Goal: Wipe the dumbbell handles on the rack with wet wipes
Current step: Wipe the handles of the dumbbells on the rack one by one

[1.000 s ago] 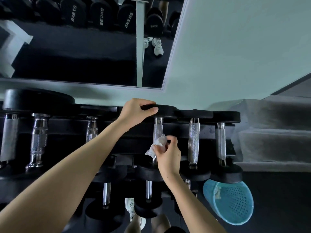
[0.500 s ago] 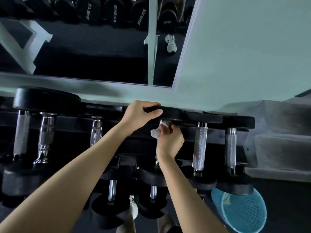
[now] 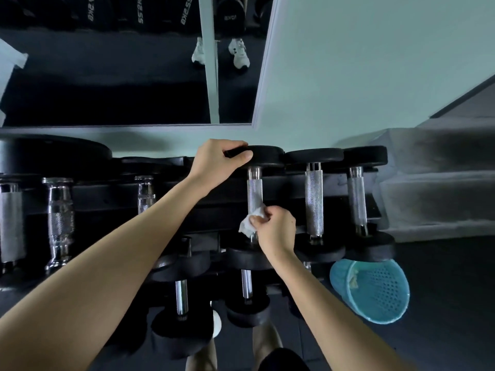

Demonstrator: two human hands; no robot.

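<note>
Wipe [image 3: 247, 223], one; left hand [image 3: 217, 159]; right hand [image 3: 276, 228].

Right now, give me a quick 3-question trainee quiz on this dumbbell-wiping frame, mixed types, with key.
1. Multiple choice: what does the left hand grip?
A) the far head of the dumbbell being wiped
B) the mirror's edge
C) a lower-tier bar
2. True or false: the right hand holds the wet wipe at the far end of the handle.
3. Fill in: a blue ___ lies tipped on the floor, right of the rack.

Key:
1. A.
2. False; the wet wipe is on the near part of the handle.
3. basket.
</note>
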